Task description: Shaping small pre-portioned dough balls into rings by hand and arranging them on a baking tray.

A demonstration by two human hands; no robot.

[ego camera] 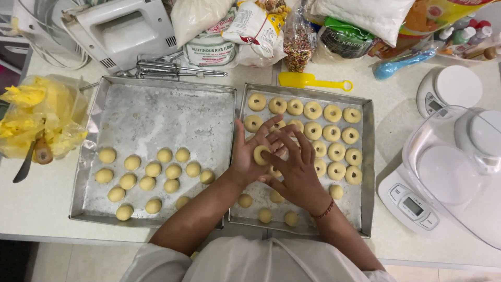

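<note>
Head view looks straight down at a dough piece [260, 154] lying on the open palm of the left hand [250, 151], with a dent in its middle. Its fingers are spread, not closed. The right hand [296, 175] crosses over it, fingertips pressing at the piece. Both hands hover above the right tray [368, 172]. That tray holds about eighteen dented rounds [331, 132] in rows at its far end, partly hidden by the hands, and five plain balls [265, 215] near its front edge. Beside it, touching, the left tray [156, 109] carries fifteen smooth balls [153, 169] on a floured base. Behind the trays on the bench [42, 203] lie one yellow scraper [308, 81] and two mixer beaters [172, 68].
</note>
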